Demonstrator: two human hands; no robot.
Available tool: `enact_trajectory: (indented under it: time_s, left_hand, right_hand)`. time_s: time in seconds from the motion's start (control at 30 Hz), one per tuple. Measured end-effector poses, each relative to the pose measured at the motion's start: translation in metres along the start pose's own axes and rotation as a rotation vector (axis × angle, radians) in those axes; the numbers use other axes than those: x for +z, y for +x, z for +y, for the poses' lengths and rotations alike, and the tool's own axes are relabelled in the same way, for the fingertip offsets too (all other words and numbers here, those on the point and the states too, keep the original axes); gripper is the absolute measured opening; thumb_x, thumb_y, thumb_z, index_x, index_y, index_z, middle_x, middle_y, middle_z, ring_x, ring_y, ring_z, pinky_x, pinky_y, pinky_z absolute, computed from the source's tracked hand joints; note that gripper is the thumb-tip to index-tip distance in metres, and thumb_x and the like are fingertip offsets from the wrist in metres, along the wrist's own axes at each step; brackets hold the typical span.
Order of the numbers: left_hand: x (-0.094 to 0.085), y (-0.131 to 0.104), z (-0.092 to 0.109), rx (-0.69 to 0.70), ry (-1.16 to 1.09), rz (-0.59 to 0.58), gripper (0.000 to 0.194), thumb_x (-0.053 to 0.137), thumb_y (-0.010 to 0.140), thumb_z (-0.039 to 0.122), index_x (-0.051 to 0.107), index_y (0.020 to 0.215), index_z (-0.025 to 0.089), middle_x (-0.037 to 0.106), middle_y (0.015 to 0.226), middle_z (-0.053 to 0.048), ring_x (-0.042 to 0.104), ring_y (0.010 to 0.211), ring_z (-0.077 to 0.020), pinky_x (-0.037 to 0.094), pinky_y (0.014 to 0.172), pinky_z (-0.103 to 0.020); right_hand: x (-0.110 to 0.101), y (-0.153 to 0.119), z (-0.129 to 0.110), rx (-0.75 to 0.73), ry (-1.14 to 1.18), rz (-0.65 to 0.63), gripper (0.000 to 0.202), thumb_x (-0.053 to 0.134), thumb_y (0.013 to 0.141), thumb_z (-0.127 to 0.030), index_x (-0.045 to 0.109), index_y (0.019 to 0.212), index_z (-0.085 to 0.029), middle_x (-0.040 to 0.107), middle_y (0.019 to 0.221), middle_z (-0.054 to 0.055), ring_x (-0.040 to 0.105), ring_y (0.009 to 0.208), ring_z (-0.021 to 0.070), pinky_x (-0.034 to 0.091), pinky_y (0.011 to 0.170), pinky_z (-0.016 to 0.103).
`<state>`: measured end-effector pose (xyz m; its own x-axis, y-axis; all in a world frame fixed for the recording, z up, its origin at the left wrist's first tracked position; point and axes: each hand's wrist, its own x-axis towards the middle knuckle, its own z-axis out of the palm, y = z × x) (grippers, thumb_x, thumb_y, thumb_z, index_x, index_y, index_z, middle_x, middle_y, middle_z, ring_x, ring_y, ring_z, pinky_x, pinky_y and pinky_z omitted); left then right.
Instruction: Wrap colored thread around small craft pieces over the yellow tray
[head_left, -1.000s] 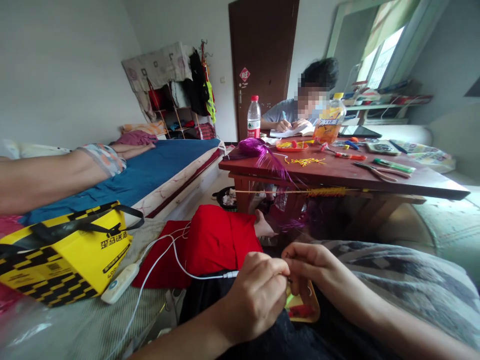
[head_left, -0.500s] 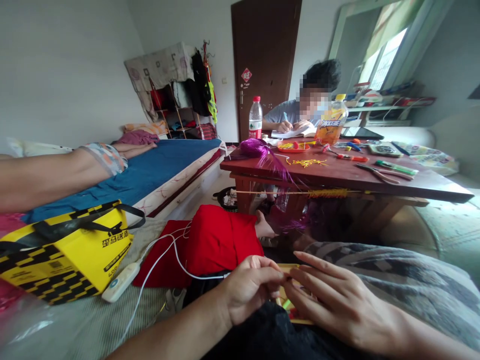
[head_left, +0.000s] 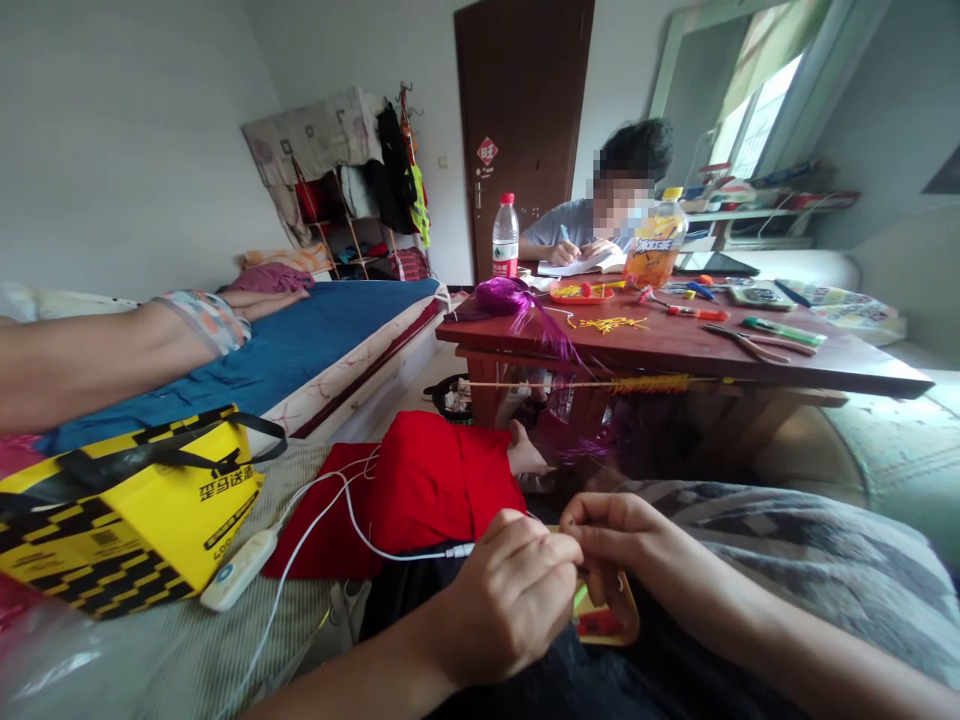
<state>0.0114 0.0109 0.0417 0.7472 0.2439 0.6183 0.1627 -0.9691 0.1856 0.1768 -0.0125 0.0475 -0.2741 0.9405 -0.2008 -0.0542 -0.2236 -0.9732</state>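
Left hand (head_left: 510, 592): your grip's pinched!
Right hand (head_left: 637, 530): pinching alongside.
Between fingertips: too hidden to tell contents or progress.
Tray (head_left: 632, 622): just beneath.
Sticks (head_left: 611, 325): loose on the tabletop (head_left: 862, 369).

Half a second earlier, the right hand (head_left: 637, 530) had its fingers stretched out over the tray (head_left: 628, 625); by now they had curled in, thumb and forefinger brought together near the left fingertips. The left hand (head_left: 510, 590) had closed from a looser pinch and turned its back more to view. The red thing (head_left: 600, 622) in the tray, mostly covered half a second before, had come back into sight, as had more of the cable's white plug (head_left: 459, 551). The camera view had shifted slightly.
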Motion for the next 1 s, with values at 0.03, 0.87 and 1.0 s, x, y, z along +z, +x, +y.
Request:
enact_trajectory:
  time_s: [0.03, 0.87, 1.0]
  left_hand:
    - [0.000, 0.002, 0.000, -0.100, -0.090, -0.005, 0.016, 0.046, 0.079, 0.006, 0.060, 0.077, 0.011, 0.066, 0.084, -0.010, 0.053, 0.074, -0.0175, 0.041, 0.074, -0.032]
    - [0.000, -0.002, 0.005, 0.009, -0.001, 0.051, 0.012, 0.047, 0.080, 0.004, 0.056, 0.079, 0.012, 0.063, 0.088, -0.006, 0.050, 0.076, -0.0150, 0.041, 0.074, -0.028]
    - [-0.002, -0.003, -0.001, 0.055, 0.074, -0.024, 0.012, 0.045, 0.082, 0.006, 0.056, 0.082, 0.011, 0.064, 0.087, -0.006, 0.050, 0.075, -0.0161, 0.041, 0.073, -0.030]
  right_hand:
    - [-0.001, -0.002, -0.001, -0.033, -0.072, 0.023, 0.033, 0.053, 0.076, -0.049, 0.049, 0.070, -0.017, 0.054, 0.047, -0.003, 0.048, 0.036, 0.0090, 0.039, 0.035, 0.020]
    - [0.000, -0.004, 0.006, -0.016, -0.023, 0.007, 0.041, 0.059, 0.070, -0.055, 0.053, 0.067, -0.015, 0.053, 0.044, -0.003, 0.045, 0.032, 0.0066, 0.034, 0.033, 0.017]
    - [-0.001, -0.004, 0.006, 0.007, 0.016, -0.018, 0.040, 0.058, 0.070, -0.055, 0.052, 0.066, -0.015, 0.053, 0.044, -0.003, 0.045, 0.034, 0.0071, 0.036, 0.035, 0.018]
